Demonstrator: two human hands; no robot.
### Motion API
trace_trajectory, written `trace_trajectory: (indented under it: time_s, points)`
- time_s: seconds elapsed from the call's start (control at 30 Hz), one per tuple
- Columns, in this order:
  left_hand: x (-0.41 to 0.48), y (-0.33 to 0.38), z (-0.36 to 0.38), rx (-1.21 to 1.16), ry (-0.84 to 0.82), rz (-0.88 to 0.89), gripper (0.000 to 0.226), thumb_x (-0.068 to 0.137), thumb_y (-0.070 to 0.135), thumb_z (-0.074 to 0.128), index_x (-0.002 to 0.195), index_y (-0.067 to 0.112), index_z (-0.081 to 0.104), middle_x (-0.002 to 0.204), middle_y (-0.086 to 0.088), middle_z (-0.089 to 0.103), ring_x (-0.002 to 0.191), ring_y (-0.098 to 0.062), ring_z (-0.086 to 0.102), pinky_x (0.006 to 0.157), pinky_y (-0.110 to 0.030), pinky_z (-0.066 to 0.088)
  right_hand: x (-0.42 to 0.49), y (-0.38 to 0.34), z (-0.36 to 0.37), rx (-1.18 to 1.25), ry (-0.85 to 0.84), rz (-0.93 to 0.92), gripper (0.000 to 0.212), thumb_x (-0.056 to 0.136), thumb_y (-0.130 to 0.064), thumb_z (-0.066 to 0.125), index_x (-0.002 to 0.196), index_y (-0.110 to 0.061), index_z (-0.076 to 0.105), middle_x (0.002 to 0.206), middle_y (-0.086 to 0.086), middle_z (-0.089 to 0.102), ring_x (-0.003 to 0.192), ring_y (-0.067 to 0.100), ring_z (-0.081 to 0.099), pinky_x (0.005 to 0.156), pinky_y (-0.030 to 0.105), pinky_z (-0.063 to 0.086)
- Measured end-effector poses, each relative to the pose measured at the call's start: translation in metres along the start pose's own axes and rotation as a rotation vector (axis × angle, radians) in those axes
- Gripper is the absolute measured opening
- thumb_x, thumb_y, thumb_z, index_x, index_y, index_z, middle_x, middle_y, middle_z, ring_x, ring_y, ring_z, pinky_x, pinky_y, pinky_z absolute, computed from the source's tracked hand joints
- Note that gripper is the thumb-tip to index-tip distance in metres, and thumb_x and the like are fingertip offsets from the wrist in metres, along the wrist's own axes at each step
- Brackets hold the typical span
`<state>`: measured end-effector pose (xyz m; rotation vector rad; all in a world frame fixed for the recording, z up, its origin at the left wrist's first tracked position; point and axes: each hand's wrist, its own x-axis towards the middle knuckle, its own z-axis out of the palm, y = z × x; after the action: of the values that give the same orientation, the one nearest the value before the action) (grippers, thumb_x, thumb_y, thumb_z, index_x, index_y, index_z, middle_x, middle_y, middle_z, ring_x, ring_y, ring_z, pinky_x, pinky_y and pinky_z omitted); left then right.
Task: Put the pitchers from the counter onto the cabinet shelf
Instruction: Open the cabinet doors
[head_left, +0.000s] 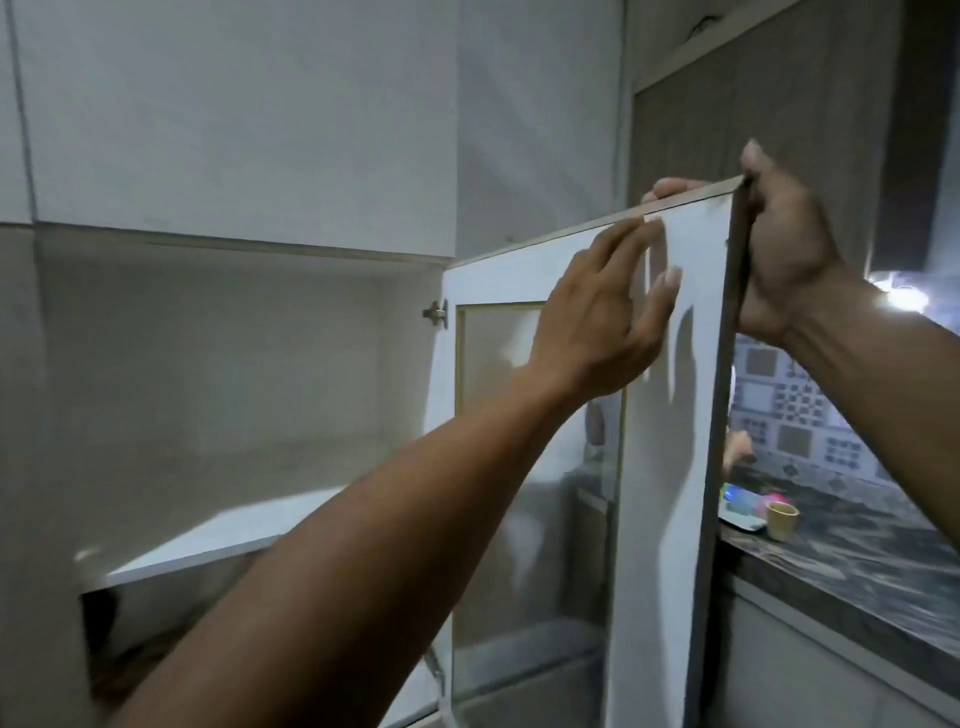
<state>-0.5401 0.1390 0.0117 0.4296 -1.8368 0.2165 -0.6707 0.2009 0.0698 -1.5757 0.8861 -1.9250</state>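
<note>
The white cabinet door (691, 322) with a glass pane stands swung open toward me. My right hand (784, 244) grips its top outer corner, fingers curled over the top edge. My left hand (602, 317) lies flat against the door's inner face, fingers spread, holding nothing. Behind the door, the cabinet is open and its white shelf (218, 535) shows bare. No pitcher is visible in this view.
A dark marbled counter (852, 551) runs at the lower right, carrying a small tan cup (782, 519) and a tray with colourful items (748, 506). Patterned wall tiles (795, 410) back it. A bright light (904, 296) glares at the right. Closed upper cabinets (234, 114) sit above.
</note>
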Motion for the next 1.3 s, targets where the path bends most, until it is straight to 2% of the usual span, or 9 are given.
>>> trace_trajectory:
  time_s: [0.13,0.2,0.27,0.37,0.47,0.57,0.93,1.17,1.3]
  points:
    - [0.006,0.012,0.056,0.016,-0.157,-0.014,0.063,0.103,0.044,0.036,0.159,0.019,0.025,0.168,-0.002,0.02,0.154,-0.021,0.019,0.122,-0.04,0.021,-0.01,0.009,-0.04,-0.357,0.196,-0.094,0.04,0.102,-0.048,0.036,0.109,-0.019,0.063,0.109,0.007,0.068,0.107,0.03,0.066,0.094,0.038,0.051]
    - [0.014,0.008,0.082,0.055,-0.162,-0.001,0.063,0.103,0.042,0.034,0.16,0.018,0.02,0.169,-0.003,0.015,0.156,-0.021,0.012,0.124,-0.038,0.013,-0.009,0.03,-0.059,-0.618,0.281,-0.194,0.038,0.104,-0.04,0.034,0.129,-0.017,0.051,0.126,0.007,0.06,0.119,0.028,0.057,0.102,0.041,0.047]
    - [0.016,0.001,0.102,0.132,-0.17,0.05,0.064,0.103,0.041,0.029,0.161,0.016,0.015,0.17,-0.006,0.009,0.157,-0.021,0.005,0.127,-0.039,0.006,-0.009,0.056,-0.076,-0.839,0.293,-0.227,0.056,0.104,-0.04,0.034,0.155,-0.021,0.022,0.159,0.005,0.034,0.144,0.025,0.036,0.117,0.046,0.033]
    - [0.019,-0.012,0.137,0.177,-0.211,0.077,0.068,0.101,0.048,0.016,0.162,0.021,0.001,0.171,-0.004,-0.006,0.157,-0.023,-0.007,0.126,-0.047,0.009,-0.012,0.089,-0.102,-1.151,0.29,-0.287,0.073,0.104,-0.036,0.036,0.158,-0.016,-0.009,0.168,0.005,-0.008,0.155,0.02,0.0,0.125,0.043,0.012]
    - [0.019,-0.028,0.164,0.163,-0.278,0.098,0.068,0.101,0.049,0.016,0.161,0.026,-0.007,0.169,-0.001,-0.016,0.155,-0.024,-0.016,0.126,-0.05,0.005,-0.017,0.112,-0.124,-1.575,0.303,-0.406,0.074,0.103,-0.037,0.032,0.157,-0.006,-0.008,0.166,0.012,-0.016,0.154,0.023,-0.011,0.125,0.045,0.002]
    - [0.021,-0.043,0.185,0.192,-0.304,0.142,0.067,0.102,0.051,0.015,0.16,0.027,-0.009,0.168,0.0,-0.019,0.154,-0.024,-0.02,0.125,-0.053,0.005,-0.016,0.134,-0.142,-1.841,0.284,-0.357,0.075,0.101,-0.043,0.027,0.158,-0.005,-0.003,0.167,0.014,-0.012,0.154,0.028,-0.011,0.124,0.05,0.007]
    - [0.026,-0.06,0.237,0.186,-0.242,0.154,0.07,0.1,0.056,0.015,0.161,0.028,-0.007,0.169,-0.001,-0.019,0.154,-0.027,-0.02,0.124,-0.055,0.004,0.003,0.162,-0.167,-2.006,0.337,-0.249,0.078,0.099,-0.044,0.035,0.159,-0.006,0.003,0.167,0.013,-0.007,0.154,0.029,-0.007,0.123,0.05,0.014]
    - [0.022,-0.054,0.219,0.174,-0.292,0.136,0.07,0.1,0.055,0.016,0.16,0.029,-0.007,0.168,0.001,-0.02,0.154,-0.025,-0.022,0.125,-0.053,0.004,-0.007,0.153,-0.159,-2.004,0.318,-0.243,0.078,0.098,-0.045,0.034,0.159,-0.007,0.003,0.168,0.013,-0.007,0.154,0.029,-0.007,0.123,0.052,0.015]
    - [0.01,-0.049,0.192,0.183,-0.399,0.128,0.068,0.101,0.053,0.017,0.161,0.028,-0.005,0.169,0.001,-0.017,0.155,-0.024,-0.018,0.126,-0.051,0.006,-0.015,0.144,-0.149,-2.018,0.302,-0.21,0.084,0.094,-0.046,0.045,0.159,-0.007,0.006,0.167,0.013,-0.008,0.154,0.03,-0.01,0.123,0.055,0.01]
